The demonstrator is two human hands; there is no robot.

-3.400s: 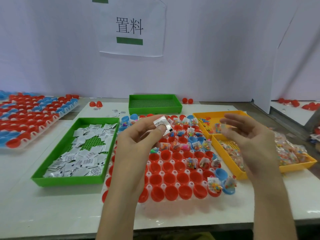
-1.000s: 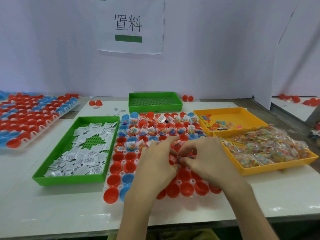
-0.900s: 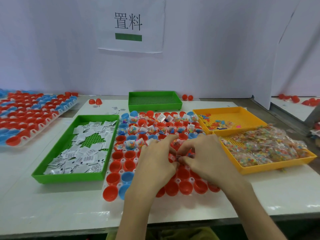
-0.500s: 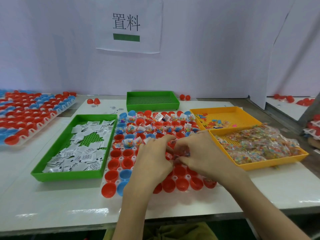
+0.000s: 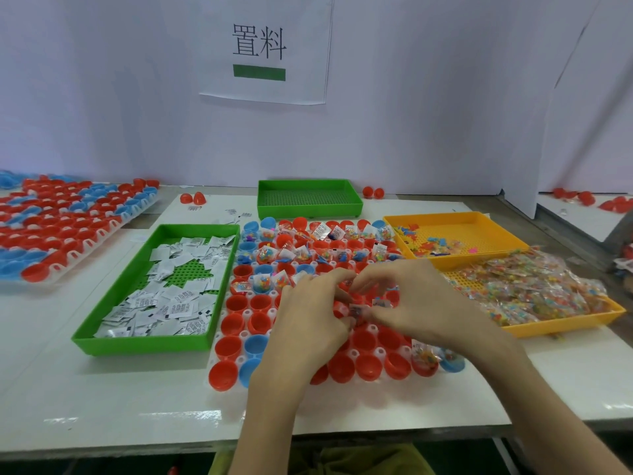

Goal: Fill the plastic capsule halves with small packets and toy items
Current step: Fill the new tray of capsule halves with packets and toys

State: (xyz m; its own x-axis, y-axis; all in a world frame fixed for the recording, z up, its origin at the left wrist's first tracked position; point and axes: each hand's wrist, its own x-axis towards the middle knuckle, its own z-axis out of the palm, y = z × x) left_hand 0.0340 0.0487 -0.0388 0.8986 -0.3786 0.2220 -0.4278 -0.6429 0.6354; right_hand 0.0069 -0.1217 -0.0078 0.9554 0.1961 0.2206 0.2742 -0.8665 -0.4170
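Note:
A white holder tray (image 5: pixel 247 314) in the middle of the table carries rows of red capsule halves (image 5: pixel 236 303) and a few blue ones (image 5: pixel 255 346). Those in the back rows hold packets and toy bits. My left hand (image 5: pixel 308 323) and my right hand (image 5: pixel 414 303) meet over the tray's centre, fingers curled. Between their fingertips they pinch a small printed packet (image 5: pixel 356 309) just above a red half. A second packet (image 5: pixel 381 303) lies under my right fingers. The capsules below both hands are hidden.
Left of the holder, a green tray (image 5: pixel 137 344) holds white sachets (image 5: pixel 178 303). Right stand a yellow tray (image 5: pixel 455 231) of toy pieces and another (image 5: pixel 561 325) heaped with bead packets (image 5: pixel 531 289). An empty green tray (image 5: pixel 308 200) sits behind; more capsules (image 5: pixel 68 228) fill the far left.
Both hands came down from chest height, where the left held a white sachet, onto the tray's centre. Over the last second they stay there with only small finger movements.

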